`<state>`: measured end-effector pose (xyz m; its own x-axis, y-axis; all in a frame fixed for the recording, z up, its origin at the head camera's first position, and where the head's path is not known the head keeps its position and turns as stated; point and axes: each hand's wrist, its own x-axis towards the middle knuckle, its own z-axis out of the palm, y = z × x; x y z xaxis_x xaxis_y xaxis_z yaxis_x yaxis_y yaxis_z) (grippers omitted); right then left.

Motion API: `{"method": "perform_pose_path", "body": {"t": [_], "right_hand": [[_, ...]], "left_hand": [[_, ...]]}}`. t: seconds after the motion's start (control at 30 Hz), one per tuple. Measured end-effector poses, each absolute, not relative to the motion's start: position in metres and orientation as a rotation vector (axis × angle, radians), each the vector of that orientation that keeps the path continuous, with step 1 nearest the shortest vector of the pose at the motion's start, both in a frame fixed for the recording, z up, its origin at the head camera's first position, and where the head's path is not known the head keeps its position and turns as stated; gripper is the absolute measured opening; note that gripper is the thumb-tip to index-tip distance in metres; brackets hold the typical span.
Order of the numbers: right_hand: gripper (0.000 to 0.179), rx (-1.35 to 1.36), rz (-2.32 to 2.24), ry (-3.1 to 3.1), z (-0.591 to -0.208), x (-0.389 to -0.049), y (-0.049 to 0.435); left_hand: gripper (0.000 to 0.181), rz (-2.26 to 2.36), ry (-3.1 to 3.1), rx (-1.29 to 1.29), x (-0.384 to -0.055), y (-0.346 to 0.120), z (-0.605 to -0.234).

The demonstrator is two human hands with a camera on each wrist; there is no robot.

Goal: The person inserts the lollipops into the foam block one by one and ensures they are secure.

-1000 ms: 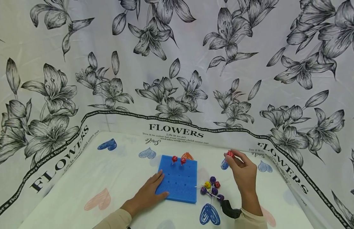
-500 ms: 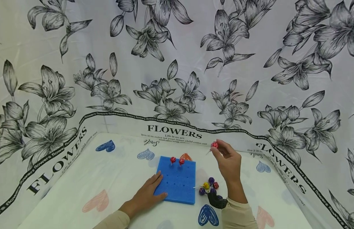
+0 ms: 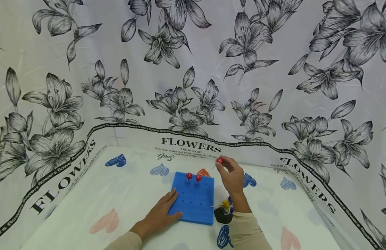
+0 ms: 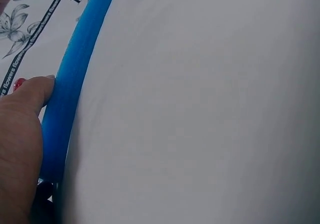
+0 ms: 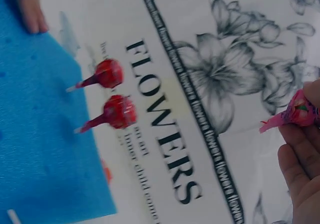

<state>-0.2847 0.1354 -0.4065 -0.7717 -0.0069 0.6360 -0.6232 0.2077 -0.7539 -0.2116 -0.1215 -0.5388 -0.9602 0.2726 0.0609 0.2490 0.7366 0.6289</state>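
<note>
Head view: one handheld lollipop (image 3: 219, 160), two lollipops (image 3: 198, 178) in one board (image 3: 197, 210)

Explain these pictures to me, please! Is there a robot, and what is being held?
No robot here: these are a person's two bare hands. The wide picture comes from a camera on the person's head, looking forward and down. The two smaller ones come from cameras worn on the wrists, so things look tilted and close.

The left hand touches the edge of a blue board. The right hand has a red lollipop in its grip, in the air. Two other red lollipops stand in the board. Beside it are more lollipops, one yellow, partly hidden by a black thing. Underneath is a white cloth.
</note>
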Motion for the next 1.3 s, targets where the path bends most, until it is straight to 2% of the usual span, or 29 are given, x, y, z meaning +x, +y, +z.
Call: {"method": "perform_pose_path", "body": {"t": [0.23, 0.57, 1.3], "right_hand": [[0.026, 0.456, 1.586, -2.057, -0.450, -0.309, 0.132], [0.026, 0.284, 1.615, -2.220, -0.484, -0.314, 0.129], [0.029, 0.241, 1.547, -2.371, -0.498, -0.310, 0.125]], "left_hand": [[0.088, 1.038, 2.894, 0.440, -0.211, -0.121, -0.538], [0.088, 1.020, 2.897, 0.432, -0.210, -0.120, -0.539], [0.087, 1.036, 2.903, 0.466, -0.211, -0.121, -0.537]]}}
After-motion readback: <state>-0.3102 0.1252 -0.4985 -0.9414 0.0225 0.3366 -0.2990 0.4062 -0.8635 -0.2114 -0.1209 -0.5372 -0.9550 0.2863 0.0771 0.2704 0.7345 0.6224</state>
